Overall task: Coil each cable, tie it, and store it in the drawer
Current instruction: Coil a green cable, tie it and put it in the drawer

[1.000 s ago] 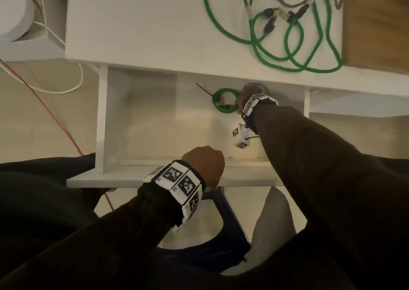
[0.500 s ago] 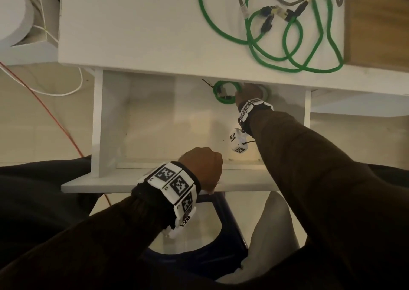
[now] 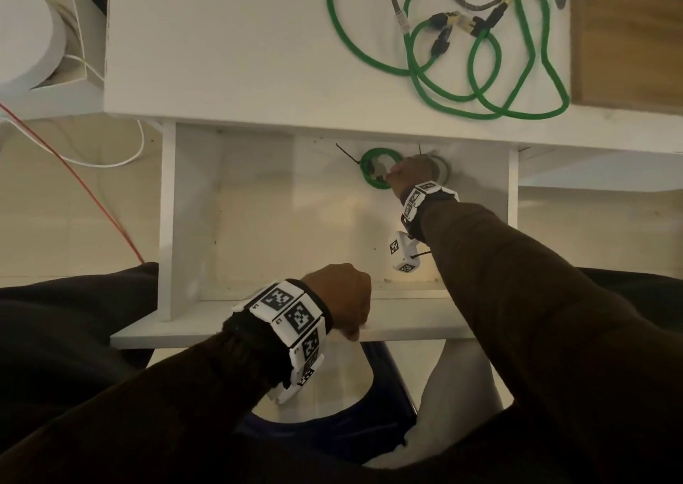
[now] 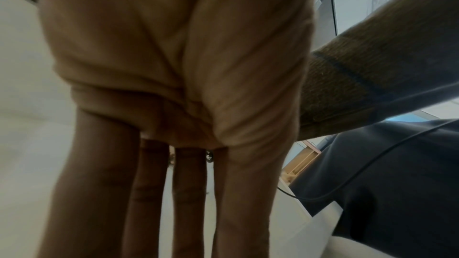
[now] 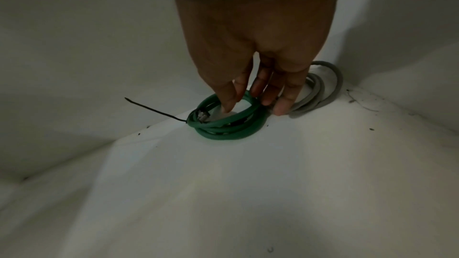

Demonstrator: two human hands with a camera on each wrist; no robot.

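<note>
A white drawer (image 3: 277,224) stands pulled out under the desk. At its back lies a coiled green cable (image 3: 369,180) (image 5: 223,127), tied with a black zip tie (image 5: 154,109) whose tail sticks out left. My right hand (image 3: 410,169) (image 5: 250,101) pinches the coil's far side, one finger inside the loop and the others outside. A tied grey coil (image 5: 323,89) (image 3: 443,169) lies just right of it, partly hidden by the hand. My left hand (image 3: 340,298) (image 4: 174,164) grips the drawer front (image 3: 184,330). A loose green cable (image 3: 517,110) and a grey cable (image 3: 462,1) lie tangled on the desktop.
A wooden board (image 3: 628,32) lies at the desktop's right end. A white round object (image 3: 22,32) stands at the far left. A red wire (image 3: 74,173) and a white cord (image 3: 111,162) run over the floor. A blue stool (image 3: 369,428) is below the drawer.
My right hand has carried the green coil further toward the back of the drawer, next to the grey coil. The left hand has stayed on the drawer front.
</note>
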